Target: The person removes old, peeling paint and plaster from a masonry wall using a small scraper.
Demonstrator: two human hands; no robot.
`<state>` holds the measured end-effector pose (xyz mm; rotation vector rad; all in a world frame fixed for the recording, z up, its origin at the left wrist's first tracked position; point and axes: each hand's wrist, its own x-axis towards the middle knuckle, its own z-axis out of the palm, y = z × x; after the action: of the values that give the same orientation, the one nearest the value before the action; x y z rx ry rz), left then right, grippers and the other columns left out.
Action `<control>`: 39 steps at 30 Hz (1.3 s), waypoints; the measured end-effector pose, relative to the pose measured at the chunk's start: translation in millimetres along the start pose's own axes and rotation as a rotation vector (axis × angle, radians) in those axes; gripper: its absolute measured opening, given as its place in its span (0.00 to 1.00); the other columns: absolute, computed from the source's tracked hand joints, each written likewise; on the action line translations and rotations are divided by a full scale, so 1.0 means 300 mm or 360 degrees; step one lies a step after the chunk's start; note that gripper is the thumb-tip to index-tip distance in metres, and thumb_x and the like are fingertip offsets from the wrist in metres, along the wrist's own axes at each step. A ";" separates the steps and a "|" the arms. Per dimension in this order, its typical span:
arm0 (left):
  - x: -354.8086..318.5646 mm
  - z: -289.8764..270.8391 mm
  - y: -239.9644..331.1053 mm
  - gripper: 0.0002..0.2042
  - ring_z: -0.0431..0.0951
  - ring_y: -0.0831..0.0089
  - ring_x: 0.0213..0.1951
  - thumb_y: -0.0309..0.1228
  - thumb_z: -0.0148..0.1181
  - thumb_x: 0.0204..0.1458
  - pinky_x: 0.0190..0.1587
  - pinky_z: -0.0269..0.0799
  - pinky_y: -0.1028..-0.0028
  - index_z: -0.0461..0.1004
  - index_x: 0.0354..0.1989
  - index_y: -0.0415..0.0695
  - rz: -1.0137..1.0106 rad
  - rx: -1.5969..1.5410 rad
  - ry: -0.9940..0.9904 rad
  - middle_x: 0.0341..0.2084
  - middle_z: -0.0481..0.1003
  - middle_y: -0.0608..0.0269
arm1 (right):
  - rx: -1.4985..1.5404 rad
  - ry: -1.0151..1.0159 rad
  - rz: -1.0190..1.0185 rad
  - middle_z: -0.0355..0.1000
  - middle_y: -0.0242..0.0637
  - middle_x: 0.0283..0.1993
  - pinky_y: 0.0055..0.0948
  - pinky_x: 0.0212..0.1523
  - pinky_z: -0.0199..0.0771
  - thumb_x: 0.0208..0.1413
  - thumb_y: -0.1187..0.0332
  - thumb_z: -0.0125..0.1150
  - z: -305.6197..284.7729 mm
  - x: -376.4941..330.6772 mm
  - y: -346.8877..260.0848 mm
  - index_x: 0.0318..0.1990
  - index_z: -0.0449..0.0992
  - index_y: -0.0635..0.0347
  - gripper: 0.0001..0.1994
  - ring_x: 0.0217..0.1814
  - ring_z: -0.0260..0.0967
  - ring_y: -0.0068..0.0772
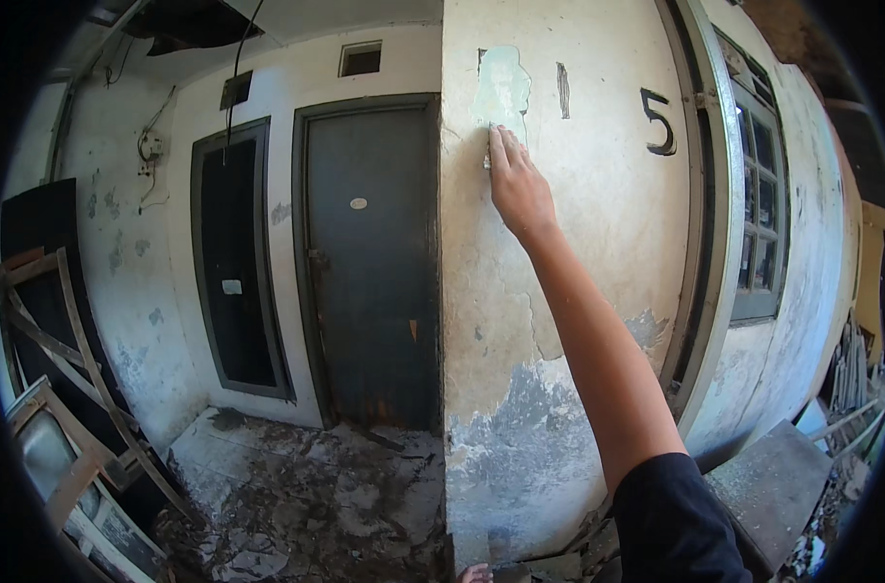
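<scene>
My right hand (524, 187) reaches up to the cream wall (598, 223), its bare forearm rising from a black sleeve. Its fingers are close together, with the tips against the lower edge of a pale green patch (504, 85) where the top paint is gone. A small whitish bit shows beside the thumb side; what the fingers grip, if anything, is hidden. Only a few fingers of my left hand (476, 574) show at the bottom edge, low by the wall's corner, too cut off to read.
Left of the wall's corner, a grey door (374, 262) stands closed beside a dark narrow panel (234, 253). Debris covers the floor (316, 496). Broken wooden frames (83, 389) lean at far left. To the right are a window (758, 194) and a dusty board (778, 486).
</scene>
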<state>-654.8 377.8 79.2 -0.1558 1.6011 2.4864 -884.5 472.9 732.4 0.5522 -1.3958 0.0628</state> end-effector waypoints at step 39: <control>0.044 -0.051 -0.100 0.23 0.79 0.72 0.42 0.51 0.43 0.67 0.47 0.75 0.69 0.71 0.60 0.51 -0.0095 -0.0179 -0.0081 0.43 0.78 0.62 | 0.0060 0.0222 -0.0115 0.56 0.52 0.71 0.42 0.72 0.58 0.58 0.76 0.47 0.047 0.033 0.056 0.68 0.57 0.70 0.28 0.74 0.53 0.52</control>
<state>-661.5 377.1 43.7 -0.1515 1.4168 2.5145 -901.4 479.1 748.3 0.6177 -1.2402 0.0681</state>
